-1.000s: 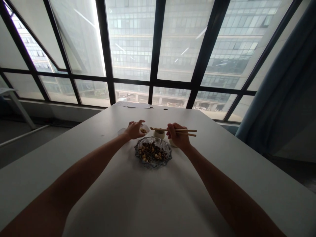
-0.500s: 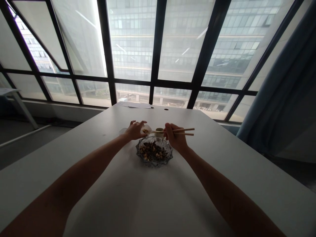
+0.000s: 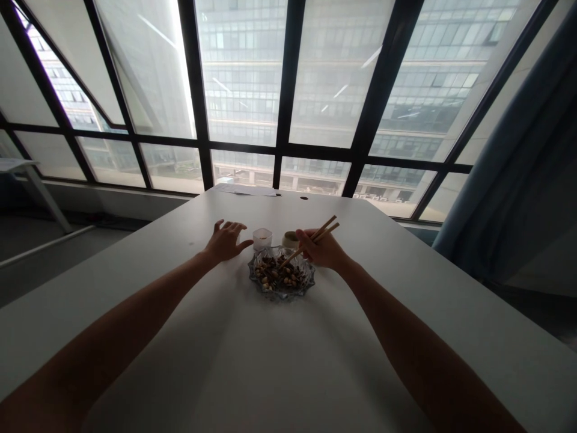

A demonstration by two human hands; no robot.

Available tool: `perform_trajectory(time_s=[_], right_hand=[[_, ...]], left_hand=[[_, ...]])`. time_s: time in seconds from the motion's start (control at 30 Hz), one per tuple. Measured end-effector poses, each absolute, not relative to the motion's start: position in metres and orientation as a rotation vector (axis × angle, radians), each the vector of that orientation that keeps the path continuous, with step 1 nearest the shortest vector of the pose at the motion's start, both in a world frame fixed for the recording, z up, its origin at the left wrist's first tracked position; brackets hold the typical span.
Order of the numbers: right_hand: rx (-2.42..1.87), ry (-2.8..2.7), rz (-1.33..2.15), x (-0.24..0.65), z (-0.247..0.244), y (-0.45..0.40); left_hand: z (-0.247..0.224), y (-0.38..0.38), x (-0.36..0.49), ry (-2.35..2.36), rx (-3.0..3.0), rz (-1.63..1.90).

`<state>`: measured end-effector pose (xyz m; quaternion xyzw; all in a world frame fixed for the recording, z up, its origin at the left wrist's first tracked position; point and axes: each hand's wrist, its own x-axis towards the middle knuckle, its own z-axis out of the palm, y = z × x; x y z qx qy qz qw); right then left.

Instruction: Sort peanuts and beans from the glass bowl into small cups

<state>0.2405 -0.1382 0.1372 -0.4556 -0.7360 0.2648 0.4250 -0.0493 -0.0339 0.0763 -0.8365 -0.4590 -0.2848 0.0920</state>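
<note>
A clear glass bowl (image 3: 308, 287) with a scalloped rim holds a mix of dark and light small pieces (image 3: 274, 276). My right hand (image 3: 322, 248) grips a pair of wooden chopsticks (image 3: 294, 255), whose tips reach down into the mix. Behind the bowl stand a small translucent cup (image 3: 262, 239) with something small inside and, right of it, a pale cup (image 3: 290, 240) with greenish contents, partly behind my right fingers. My left hand (image 3: 226, 240) is left of the translucent cup, fingers spread, holding nothing. A clear object behind its fingers is mostly hidden.
The bowl and cups stand on a long white table (image 3: 279, 361). Papers (image 3: 246, 190) lie at its far end, near two dark round holes. Large windows rise beyond it. A blue curtain (image 3: 496, 150) hangs at the right, and another table (image 3: 15, 163) stands at the far left.
My left hand has moved left, away from the translucent cup. My right hand has tilted the chopsticks down, and their tips have moved from near that cup into the bowl.
</note>
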Motion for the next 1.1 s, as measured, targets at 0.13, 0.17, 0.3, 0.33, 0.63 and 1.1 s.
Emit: perform_trajectory(time_s=[0.13,0.17,0.3,0.33,0.63,1.1], right_hand=[[-1.127,-1.814,0.660,0.242,0.151,-0.148],[-1.132,-1.834,0.695,0.242,0.154,-0.150],[-1.160,-1.907,0.754,0.240,0.154,-0.152],[-1.162,-1.915,0.744,0.240,0.152,-0.151],[-1.166,-1.907,0.613,0.243,0.141,-0.142],[-1.145,-2.001,0.649,0.250,0.134,-0.136]], left_hand=[[0.054,-0.047,-0.074,-1.451,-2.361,-0.968],[0.048,-0.048,-0.079,-1.490,-2.339,-0.986],[0.031,-0.046,-0.087,-1.703,-2.294,-1.027],[0.030,-0.046,-0.088,-1.744,-2.296,-1.032],[0.027,-0.043,-0.086,-1.835,-2.323,-1.036],[0.038,-0.054,-0.080,-1.914,-2.332,-0.927]])
